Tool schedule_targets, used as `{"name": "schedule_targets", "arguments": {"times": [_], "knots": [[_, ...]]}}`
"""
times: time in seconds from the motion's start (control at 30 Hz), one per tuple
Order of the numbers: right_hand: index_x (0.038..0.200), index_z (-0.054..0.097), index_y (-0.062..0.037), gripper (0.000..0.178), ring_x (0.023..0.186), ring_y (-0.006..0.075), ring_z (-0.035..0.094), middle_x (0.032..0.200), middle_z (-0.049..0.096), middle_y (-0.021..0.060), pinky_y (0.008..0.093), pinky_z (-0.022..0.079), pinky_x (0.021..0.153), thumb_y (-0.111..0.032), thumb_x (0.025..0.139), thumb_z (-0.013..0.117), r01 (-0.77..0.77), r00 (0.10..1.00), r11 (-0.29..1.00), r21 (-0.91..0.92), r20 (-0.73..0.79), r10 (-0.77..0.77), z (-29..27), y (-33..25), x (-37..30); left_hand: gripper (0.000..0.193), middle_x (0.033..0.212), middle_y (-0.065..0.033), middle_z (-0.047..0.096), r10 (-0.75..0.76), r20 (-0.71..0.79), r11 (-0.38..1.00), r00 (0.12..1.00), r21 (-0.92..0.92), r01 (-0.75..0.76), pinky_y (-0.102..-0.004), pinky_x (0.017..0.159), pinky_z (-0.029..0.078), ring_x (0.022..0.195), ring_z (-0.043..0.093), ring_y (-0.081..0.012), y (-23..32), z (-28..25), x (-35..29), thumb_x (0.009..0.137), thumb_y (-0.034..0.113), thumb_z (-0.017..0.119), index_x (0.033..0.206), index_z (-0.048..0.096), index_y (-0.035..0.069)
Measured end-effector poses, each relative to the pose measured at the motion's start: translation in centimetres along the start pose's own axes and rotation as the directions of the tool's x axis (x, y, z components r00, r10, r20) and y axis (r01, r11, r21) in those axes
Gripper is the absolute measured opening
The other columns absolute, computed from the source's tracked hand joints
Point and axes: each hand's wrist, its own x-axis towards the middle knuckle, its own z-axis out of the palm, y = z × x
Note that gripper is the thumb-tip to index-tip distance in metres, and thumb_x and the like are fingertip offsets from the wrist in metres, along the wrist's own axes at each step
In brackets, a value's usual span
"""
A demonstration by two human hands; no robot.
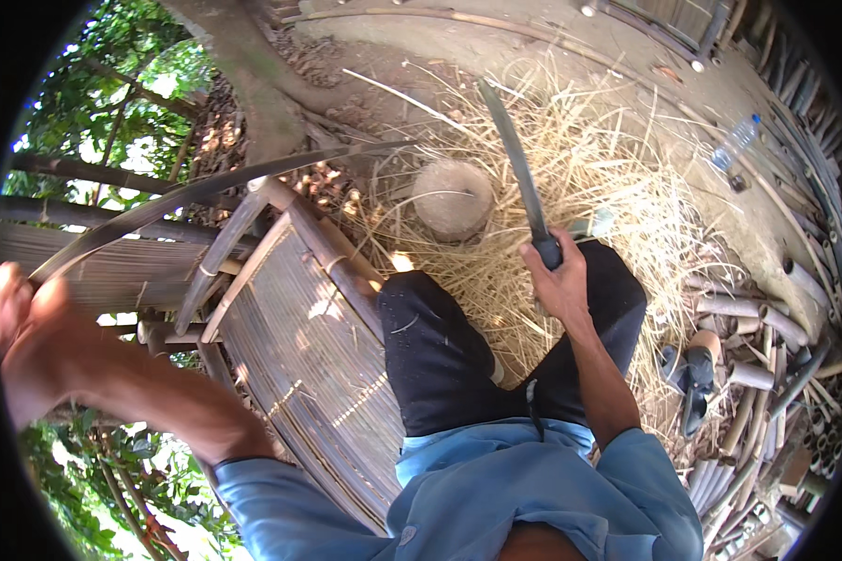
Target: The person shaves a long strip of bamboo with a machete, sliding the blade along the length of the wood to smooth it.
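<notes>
Right hand (561, 276) clasps a knife (522, 173) by its handle; blurred left hand (33, 341) apparently pinches a long strip (173, 196) extending toward the round block (452, 199). Judged step: strip positioning; next calls for steadying it.

Dappled sunlight (326, 307) is falling on a slatted bamboo bench (313, 360) at left, near foliage (112, 89) and a tree trunk (253, 89), while pale strips (580, 131) are littering the earth floor (421, 47) and cut bamboo (750, 375) is lying heaped at right.
</notes>
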Motion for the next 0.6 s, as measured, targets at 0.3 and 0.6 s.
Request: {"name": "schedule_targets", "arguments": {"times": [0.3, 0.6], "knots": [[0.115, 0.052, 0.0003, 0.043, 0.082, 0.0259, 0.074, 0.09, 0.065, 0.0119, 0.0322, 0.061, 0.051, -0.036, 0.098, 0.068, -0.291, 0.954, 0.695, 0.658, 0.148, 0.26, 7.7, -4.8, 0.1, 0.021, 0.118, -0.0212, 0.062, -0.496, -0.167, 0.839, 0.852, 0.159, 0.52, -0.0392, 0.101, 0.051, 0.111, 0.062, -0.0275, 2.1, -0.3, -23.2, 0.108, 0.019, 0.048, 0.101, 0.057, 0.001], [0.099, 0.057, 0.0057, 0.024, 0.054, 0.0218, 0.066, 0.073, 0.066, 0.0142, 0.033, 0.056, 0.047, -0.004, 0.088, 0.076, -0.155, 0.931, 0.702, 0.695, -0.134, 0.339, 9.2, -1.8, 2.6, 0.03, 0.1, -0.0191, 0.073, -0.998, -0.026, 0.03, 0.049, 0.481, 0.876, -0.0328, 0.069, 0.061, 0.081, 0.072, -0.0214, 10.8, -9.9, -29.7, 0.104, 0.026, 0.057, 0.102, 0.07, -0.001]]}}
